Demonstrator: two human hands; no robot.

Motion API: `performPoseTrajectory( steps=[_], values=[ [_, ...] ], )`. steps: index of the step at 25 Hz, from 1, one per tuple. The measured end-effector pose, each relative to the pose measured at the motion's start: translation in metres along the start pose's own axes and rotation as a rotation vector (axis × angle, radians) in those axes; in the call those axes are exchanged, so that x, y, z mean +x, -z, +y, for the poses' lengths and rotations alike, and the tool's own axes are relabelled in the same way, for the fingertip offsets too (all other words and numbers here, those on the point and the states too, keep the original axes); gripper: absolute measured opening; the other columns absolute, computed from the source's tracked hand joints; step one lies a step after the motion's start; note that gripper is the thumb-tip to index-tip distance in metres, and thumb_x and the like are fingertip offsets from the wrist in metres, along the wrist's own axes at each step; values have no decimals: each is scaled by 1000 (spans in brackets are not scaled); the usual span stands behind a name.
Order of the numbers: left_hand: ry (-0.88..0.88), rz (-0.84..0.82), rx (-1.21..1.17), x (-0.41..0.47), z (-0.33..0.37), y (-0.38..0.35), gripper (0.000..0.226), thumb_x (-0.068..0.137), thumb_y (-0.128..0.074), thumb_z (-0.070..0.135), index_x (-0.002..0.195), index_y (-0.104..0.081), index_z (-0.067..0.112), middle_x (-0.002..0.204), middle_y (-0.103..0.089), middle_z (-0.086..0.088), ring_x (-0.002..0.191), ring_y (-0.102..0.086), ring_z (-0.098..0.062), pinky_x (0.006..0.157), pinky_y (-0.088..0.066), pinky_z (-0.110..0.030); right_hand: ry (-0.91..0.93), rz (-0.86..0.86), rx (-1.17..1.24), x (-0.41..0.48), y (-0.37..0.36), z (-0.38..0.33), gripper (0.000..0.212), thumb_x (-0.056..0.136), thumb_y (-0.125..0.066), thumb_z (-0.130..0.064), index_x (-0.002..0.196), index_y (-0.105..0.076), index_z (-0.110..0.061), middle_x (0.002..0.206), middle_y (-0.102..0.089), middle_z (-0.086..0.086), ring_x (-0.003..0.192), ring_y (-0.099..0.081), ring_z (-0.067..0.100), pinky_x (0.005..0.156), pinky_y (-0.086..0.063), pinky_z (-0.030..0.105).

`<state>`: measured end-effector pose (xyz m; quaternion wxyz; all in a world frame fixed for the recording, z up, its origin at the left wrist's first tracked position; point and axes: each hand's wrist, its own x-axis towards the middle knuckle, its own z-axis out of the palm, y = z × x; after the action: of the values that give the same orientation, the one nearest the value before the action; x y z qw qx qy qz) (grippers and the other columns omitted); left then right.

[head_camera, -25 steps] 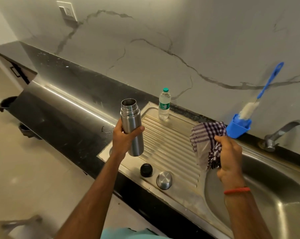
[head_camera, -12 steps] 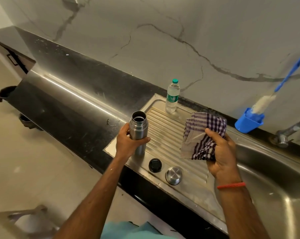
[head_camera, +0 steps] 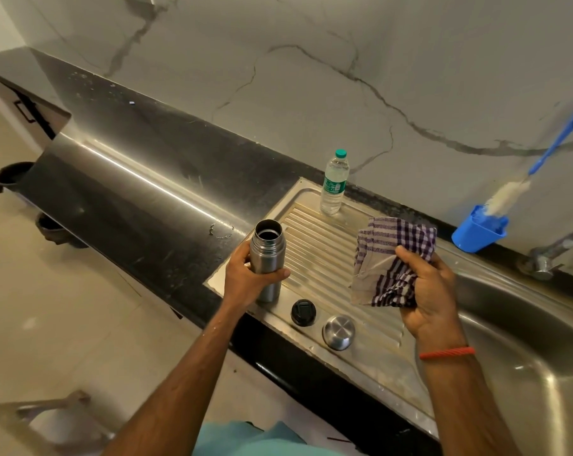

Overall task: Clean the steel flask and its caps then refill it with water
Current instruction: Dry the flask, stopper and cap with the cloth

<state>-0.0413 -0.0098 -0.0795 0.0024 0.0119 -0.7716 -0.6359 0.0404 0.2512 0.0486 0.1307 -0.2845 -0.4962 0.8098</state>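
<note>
**Steel flask lowered to the draining board, cloth ready in the other grip.**
The left grip [head_camera: 245,279] is curled round the steel flask [head_camera: 267,246]. A second ago the flask was held up in the air; it now stands upright, mouth open, at the left corner of the draining board [head_camera: 318,258], left of centre in the frame. Whether its base touches the metal cannot be told. The right grip [head_camera: 433,291] pinches a bunched checked cloth [head_camera: 393,251], which has come down to centre right, apart from the flask. The black cap [head_camera: 303,312] and steel cap [head_camera: 338,332] lie side by side below centre, and the sealed water bottle [head_camera: 334,185] stands above. Wiping dry seems the step in hand, so refilling and capping remain.
</note>
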Motion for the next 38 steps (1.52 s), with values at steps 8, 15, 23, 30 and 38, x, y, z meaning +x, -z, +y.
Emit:
performPoseTrajectory(
  steps=[8,15,23,30,38],
  values=[
    [-30,46,61,-18,-12,0,95,57,-96,36,135,-42,38,137,-51,9,125,-50,-11,102,-45,-30,-3,-21,11,-6,5,1,18,88,-69,-7,101,-71,-20,94,-78,3,92,-74,24,77,-59,42],
    [-266,294,236,-55,-50,-1,46,79,-71,58,92,-52,19,91,-50,5,78,-49,-7,64,-46,-28,-7,-16,0,-8,12,4,17,89,-69,-9,100,-71,-22,95,-78,3,91,-74,24,78,-59,43],
    [-419,-248,636,-77,-48,-44,55,90,-62,61,137,-49,37,142,-47,15,111,-56,-1,94,-47,-17,-17,-41,-35,-11,23,2,18,89,-68,-9,102,-72,-21,98,-78,5,92,-74,25,80,-58,45],
    [-210,-232,724,-78,-45,-63,64,89,-64,50,145,-36,37,144,-47,12,124,-53,-12,104,-44,-30,-30,-65,-43,-10,44,-24,20,89,-67,-10,106,-71,-20,101,-77,4,95,-73,25,82,-58,45],
    [-44,-87,-105,-73,50,-95,50,69,-91,16,112,-71,31,109,-73,10,102,-68,-13,90,-56,-31,-15,-37,48,-9,69,-57,17,92,-63,-12,102,-70,-24,99,-78,3,89,-75,21,77,-57,43]
  ],
)
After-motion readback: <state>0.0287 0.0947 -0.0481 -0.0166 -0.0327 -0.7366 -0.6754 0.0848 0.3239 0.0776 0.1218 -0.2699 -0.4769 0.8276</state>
